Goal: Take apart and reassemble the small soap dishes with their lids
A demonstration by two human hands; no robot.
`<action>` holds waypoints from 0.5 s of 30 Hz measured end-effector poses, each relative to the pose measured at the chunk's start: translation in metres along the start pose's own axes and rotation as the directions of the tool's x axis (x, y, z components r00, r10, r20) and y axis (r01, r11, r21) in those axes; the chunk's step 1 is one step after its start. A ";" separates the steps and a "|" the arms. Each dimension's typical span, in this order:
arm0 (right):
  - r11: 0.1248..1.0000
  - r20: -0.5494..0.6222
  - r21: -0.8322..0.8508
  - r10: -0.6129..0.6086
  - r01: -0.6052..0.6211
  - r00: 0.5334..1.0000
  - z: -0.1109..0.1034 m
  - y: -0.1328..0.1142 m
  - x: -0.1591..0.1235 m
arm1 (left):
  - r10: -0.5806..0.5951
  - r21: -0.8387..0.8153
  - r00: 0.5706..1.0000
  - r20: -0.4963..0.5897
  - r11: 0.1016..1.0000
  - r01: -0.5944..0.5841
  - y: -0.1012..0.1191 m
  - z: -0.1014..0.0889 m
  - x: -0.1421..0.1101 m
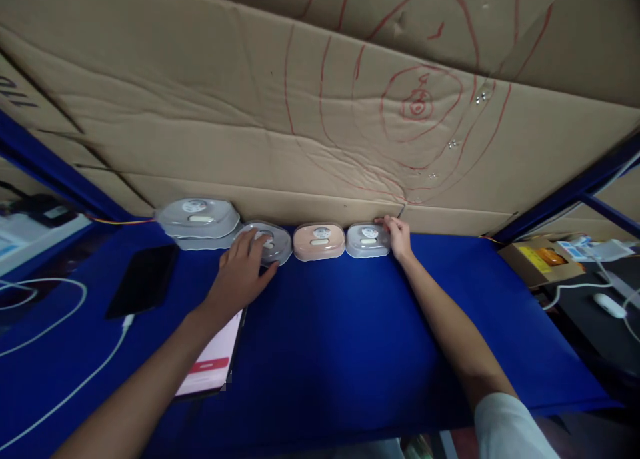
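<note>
I keep my forearms high over the bench [310, 352], since my left one crosses a lit tablet [220, 346] at the lower left of the frame and should not drag it. Further up, left of centre, my left hand [243, 269] is open, fingers spread over a grey clear-lidded container [280, 247]. Light, flat contact should serve best here: I judge that pressing hard could flex the lid or skid the container. My right hand [399, 236], right of centre, touches the right edge of the light-grey container [367, 242], fingers partly curled; I cannot tell whether it grips. Small nudges from that side should keep it from knocking the peach container [320, 244] between my hands.

Nearest me, my left forearm hides much of the tablet, and its screen text is too small to read. At left, a white cable [107, 366] meets the black phone [143, 282]; whether it is plugged in is unclear. My left hand covers part of its container's lid. In the stack [200, 220] at the left end of the row, the lower container is mostly hidden. The labels are illegible. Behind, the cardboard panel [200, 99] runs out of the frame's top, cutting its red rings.
</note>
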State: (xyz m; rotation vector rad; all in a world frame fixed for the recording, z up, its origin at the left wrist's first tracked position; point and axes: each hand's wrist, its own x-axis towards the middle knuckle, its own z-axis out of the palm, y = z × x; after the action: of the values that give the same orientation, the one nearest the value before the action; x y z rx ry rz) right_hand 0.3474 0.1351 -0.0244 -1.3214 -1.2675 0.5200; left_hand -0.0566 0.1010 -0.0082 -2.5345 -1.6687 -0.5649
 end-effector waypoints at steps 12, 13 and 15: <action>0.898 0.307 -0.394 -0.075 0.198 0.949 -0.053 -0.036 -0.088 | -0.041 -0.010 0.999 0.006 0.999 0.041 -0.014 -0.011 0.003; 0.845 0.316 -0.476 -0.095 0.245 0.944 -0.055 -0.036 -0.094 | -0.067 -0.032 0.998 0.015 0.997 0.068 -0.012 -0.009 0.003; 0.717 0.299 -0.622 -0.154 0.315 0.942 -0.057 -0.033 -0.099 | -0.093 -0.081 0.993 0.070 0.992 0.098 -0.006 -0.004 0.007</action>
State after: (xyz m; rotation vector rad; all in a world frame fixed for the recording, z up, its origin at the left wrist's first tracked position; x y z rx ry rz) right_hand 0.3555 0.0167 -0.0188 -1.6747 -1.8992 0.0079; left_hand -0.0604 0.1082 -0.0032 -2.5688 -1.8352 -0.5760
